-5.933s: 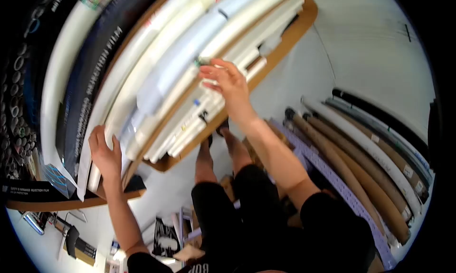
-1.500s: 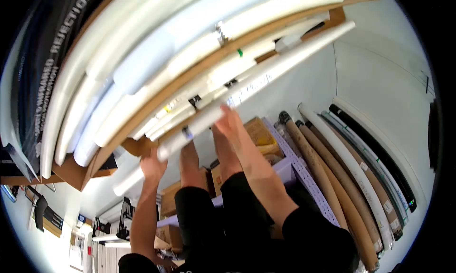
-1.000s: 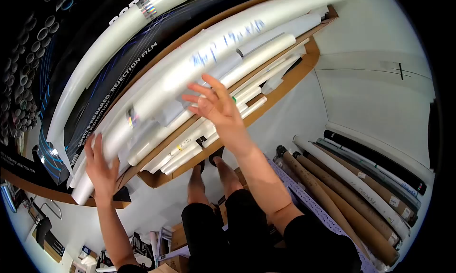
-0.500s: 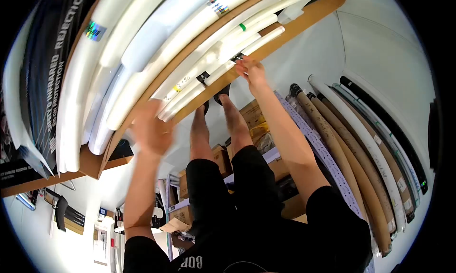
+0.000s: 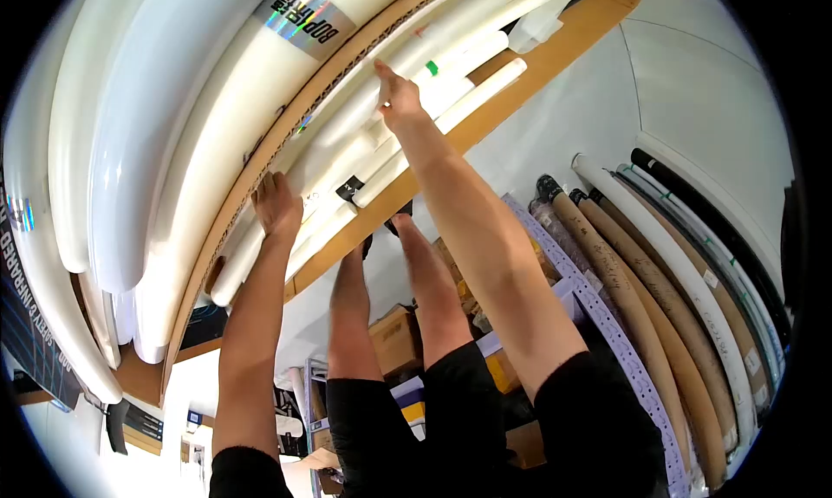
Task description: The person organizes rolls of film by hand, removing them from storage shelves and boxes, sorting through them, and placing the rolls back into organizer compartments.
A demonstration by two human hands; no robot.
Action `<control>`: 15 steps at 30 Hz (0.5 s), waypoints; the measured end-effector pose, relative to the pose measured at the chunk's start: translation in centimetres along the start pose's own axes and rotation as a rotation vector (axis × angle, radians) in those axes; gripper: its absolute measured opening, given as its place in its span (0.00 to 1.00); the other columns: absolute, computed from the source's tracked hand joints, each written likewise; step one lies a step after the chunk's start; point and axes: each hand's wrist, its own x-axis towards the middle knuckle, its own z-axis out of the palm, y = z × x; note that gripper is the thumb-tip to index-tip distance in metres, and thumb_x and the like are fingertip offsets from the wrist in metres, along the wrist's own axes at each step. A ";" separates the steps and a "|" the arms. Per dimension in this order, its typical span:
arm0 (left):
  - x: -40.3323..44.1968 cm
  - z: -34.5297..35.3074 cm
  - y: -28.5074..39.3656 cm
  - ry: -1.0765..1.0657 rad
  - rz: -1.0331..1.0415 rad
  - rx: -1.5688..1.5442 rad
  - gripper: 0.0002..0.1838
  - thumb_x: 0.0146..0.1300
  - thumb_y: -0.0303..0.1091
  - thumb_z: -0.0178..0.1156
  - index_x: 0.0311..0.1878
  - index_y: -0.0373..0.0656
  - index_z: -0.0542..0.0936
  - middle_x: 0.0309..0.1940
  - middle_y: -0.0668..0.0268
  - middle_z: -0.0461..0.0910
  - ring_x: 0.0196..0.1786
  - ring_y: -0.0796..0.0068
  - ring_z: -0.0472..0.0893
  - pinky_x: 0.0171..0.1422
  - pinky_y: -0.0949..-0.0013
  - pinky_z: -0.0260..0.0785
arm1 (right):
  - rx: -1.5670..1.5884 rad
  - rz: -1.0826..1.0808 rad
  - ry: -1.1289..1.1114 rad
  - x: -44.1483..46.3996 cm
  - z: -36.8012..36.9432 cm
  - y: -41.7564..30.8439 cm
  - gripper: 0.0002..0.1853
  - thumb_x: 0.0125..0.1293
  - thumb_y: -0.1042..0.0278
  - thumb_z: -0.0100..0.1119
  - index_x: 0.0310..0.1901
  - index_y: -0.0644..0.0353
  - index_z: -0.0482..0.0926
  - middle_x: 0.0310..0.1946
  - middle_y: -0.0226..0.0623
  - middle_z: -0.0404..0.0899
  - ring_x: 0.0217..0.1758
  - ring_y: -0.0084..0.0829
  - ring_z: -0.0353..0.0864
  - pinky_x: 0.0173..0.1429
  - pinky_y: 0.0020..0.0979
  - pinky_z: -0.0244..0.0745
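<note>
A long white roll (image 5: 340, 118) lies slanted among other white rolls in a cardboard box (image 5: 472, 130), beside its corrugated divider (image 5: 282, 121). My left hand (image 5: 277, 205) has its fingers curled over the roll's lower stretch, close to the divider. Farther up, my right hand (image 5: 399, 97) is on the same roll, index finger and thumb around it; the other fingertips are partly hidden. A shorter roll with a black label (image 5: 349, 188) lies nearer the box's outer edge.
Thick white rolls (image 5: 204, 151) stand left of the divider, one with a shiny BOP label (image 5: 305, 19). Brown and white rolls (image 5: 672, 299) lean at the right behind a purple perforated rail (image 5: 607, 325). Below are cardboard boxes (image 5: 397, 338) and my legs.
A roll held between my hands earlier was laid over the left rolls, and my hands came off it. Since then both hands have moved onto a roll inside the box; my right hand moved up-left.
</note>
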 end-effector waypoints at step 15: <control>-18.4 -13.3 -2.8 0.122 0.046 -0.343 0.30 0.37 0.29 0.68 0.49 0.40 0.72 0.37 0.54 0.77 0.39 0.49 0.79 0.45 0.53 0.73 | 0.272 0.046 -0.397 -20.2 -6.2 3.1 0.26 0.54 0.64 0.60 0.54 0.67 0.70 0.51 0.47 0.75 0.60 0.45 0.71 0.67 0.45 0.62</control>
